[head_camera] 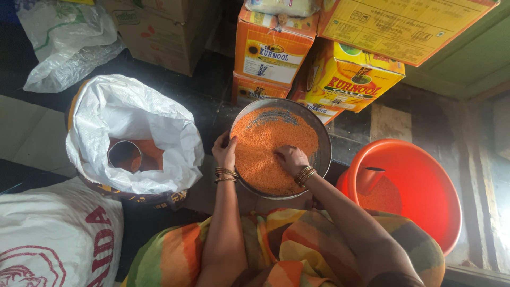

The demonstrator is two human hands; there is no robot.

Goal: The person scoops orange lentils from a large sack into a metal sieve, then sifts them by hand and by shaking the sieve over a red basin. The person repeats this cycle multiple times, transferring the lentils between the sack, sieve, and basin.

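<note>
resting on the lap of a person in an orange, green and yellow striped garment, a round, shallow metal tray (325, 154) is filled with small orange-red lentils (265, 146). the left hand (225, 150) grips the tray's near left rim, fingers curled over the edge and pressed together, with gold bangles (226, 175) on the wrist. the right hand (290, 158) lies on the lentils near the middle of the tray, fingers bent and bunched with the tips down in the grains; whether it pinches any cannot be told. it too wears gold bangles.

to the left stands an open white woven plastic sack (133, 133) with its mouth rolled back, holding more lentils and a round metal cup (124, 155). just right of the tray sits a big round orange plastic tub (419, 186) with lentils and a small orange scoop (369, 178) inside. behind the tray are stacked yellow and orange cardboard cartons (313, 58). another white sack with red markings (58, 239) lies at the lower left.
</note>
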